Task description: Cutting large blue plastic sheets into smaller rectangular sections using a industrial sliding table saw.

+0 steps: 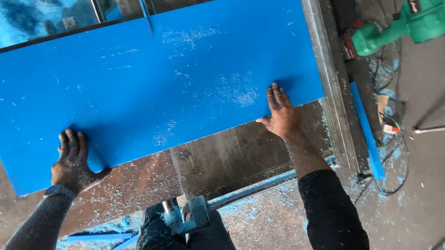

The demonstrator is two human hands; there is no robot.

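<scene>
**Blue sheet pressed flat on the saw surface, both palms down**

Workshop setting: worn brown surface flecked with pale blue dust, grey floor to the right littered with the same shavings and loose black cords. Green power tool lying at the top right, well apart from the work. Long metal rail running down the right side of the surface, with a narrow blue offcut strip leaning just beside it.

Across the middle, one large blue sheet, lying flat and slanted, its right end touching the rail. At the far edge, a thin blade standing in a short cut into the sheet; hard to tell how deep the cut runs.

Left hand flat on the near left corner, fingers spread, thumb hooked over the near edge. Right hand flat on the near right edge, fingertips on the blue face, heel hanging off onto the brown surface. Neither grip closed on anything: wide, palms pressing, nothing clasped. Dark band at the left wrist. Metal bar crossing below, close to the body.

Judged from the layout: mid-cut, steadying and lining up the sheet against the blade. Any further push calls for even pressure from both palms, the right end held true to the rail, the sheet kept flat, and fingers kept well clear of the line of the blade.
</scene>
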